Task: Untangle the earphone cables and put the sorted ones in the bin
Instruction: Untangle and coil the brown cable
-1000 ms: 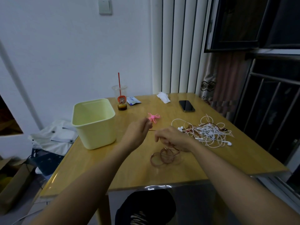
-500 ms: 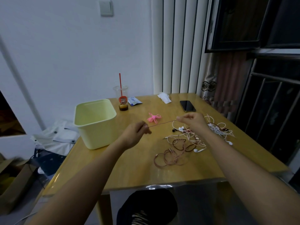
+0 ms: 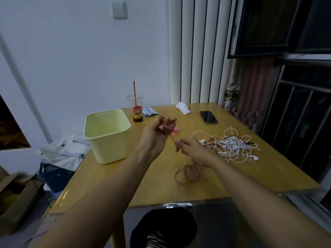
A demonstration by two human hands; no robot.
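The bare left arm [image 3: 107, 185] reaches forward; the left hand [image 3: 157, 131] is raised, palm toward the viewer, fingers curled round loops of a pinkish cable [image 3: 165, 127]. The right arm [image 3: 250, 190] reaches lower; the right hand [image 3: 190, 149] pinches the same cable just beside it.

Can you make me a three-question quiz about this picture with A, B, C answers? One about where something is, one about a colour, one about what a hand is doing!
1. The phone is: A on the table; B under it; C in a pocket.
2. The straw in the cup is: A green; B red; C blue.
3. The left hand is: A flat and empty; B holding the cup; C gripping coiled cable.
Answers: A, it lies near the far edge; B, it stands red above the rim; C, fingers curl round the loops.
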